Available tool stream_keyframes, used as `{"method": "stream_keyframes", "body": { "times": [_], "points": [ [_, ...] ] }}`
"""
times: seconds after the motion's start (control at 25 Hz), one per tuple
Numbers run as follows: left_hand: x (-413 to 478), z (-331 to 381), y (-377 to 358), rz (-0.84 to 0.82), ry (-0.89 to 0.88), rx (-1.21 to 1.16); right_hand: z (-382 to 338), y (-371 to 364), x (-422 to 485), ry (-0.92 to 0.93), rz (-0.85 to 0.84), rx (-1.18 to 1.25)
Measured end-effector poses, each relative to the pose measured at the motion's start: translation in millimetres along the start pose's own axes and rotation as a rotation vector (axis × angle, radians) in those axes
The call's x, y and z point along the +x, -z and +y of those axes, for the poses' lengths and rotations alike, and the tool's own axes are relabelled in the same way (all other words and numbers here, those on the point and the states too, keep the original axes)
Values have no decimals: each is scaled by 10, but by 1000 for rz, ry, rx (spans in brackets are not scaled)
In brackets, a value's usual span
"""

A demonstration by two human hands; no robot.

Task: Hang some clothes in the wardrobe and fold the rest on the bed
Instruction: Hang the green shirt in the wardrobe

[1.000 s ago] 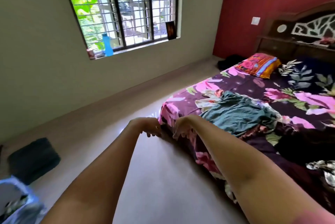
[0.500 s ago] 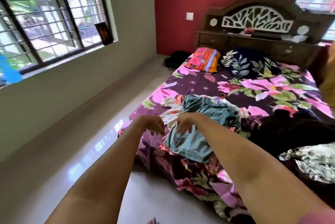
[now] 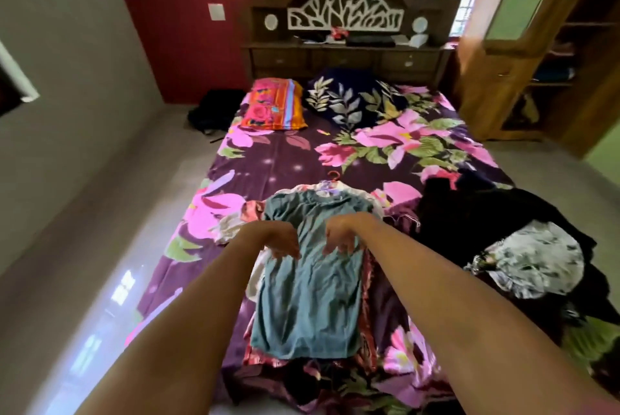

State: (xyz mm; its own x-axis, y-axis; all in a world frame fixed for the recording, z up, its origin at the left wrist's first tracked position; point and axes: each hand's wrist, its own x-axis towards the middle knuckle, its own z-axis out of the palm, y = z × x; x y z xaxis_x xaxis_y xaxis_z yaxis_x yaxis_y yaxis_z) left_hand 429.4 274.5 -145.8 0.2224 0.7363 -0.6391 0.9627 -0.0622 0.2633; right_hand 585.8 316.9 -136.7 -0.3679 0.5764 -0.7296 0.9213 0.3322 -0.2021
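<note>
A teal T-shirt (image 3: pixel 308 297) lies flat on top of a stack of clothes at the foot of the bed (image 3: pixel 275 159), with hanger hooks (image 3: pixel 330 181) showing past its collar. My left hand (image 3: pixel 280 241) and my right hand (image 3: pixel 340 236) hover over the shirt's upper part, fingers hanging loosely downward and holding nothing. A black garment (image 3: pixel 476 213) and a grey patterned garment (image 3: pixel 533 263) are heaped to the right. The wooden wardrobe (image 3: pixel 523 62) stands open at the far right.
Two pillows, an orange one (image 3: pixel 273 107) and a dark leafy one (image 3: pixel 352 102), lie by the carved headboard (image 3: pixel 345 12). A dark bag (image 3: pixel 214 111) sits on the floor left of the bed. Glossy floor (image 3: pixel 110 280) runs along the left side.
The view has swung right from the window wall to face the bed head-on. Both hands now hang above the teal shirt, which lies spread flat instead of bunched.
</note>
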Motion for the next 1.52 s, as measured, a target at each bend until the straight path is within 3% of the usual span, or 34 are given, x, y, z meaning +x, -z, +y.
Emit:
{"method": "stream_keyframes", "body": {
  "times": [0.44,0.96,1.2,1.4,1.52],
  "points": [
    [1820,-304,1051,-24,-113,36,870,1097,1362,-62,62,152],
    [4231,-1015,1741,-17,-67,3,1681,1781,3711,-162,138,226],
    [5423,-1427,1515,49,29,-33,2023,1682,4875,-175,250,248],
    [6074,-1671,1101,215,150,-71,2165,1483,5533,-225,383,78],
    [6294,-1761,879,247,205,-45,2205,1334,5765,-243,569,-44]
  ]
}}
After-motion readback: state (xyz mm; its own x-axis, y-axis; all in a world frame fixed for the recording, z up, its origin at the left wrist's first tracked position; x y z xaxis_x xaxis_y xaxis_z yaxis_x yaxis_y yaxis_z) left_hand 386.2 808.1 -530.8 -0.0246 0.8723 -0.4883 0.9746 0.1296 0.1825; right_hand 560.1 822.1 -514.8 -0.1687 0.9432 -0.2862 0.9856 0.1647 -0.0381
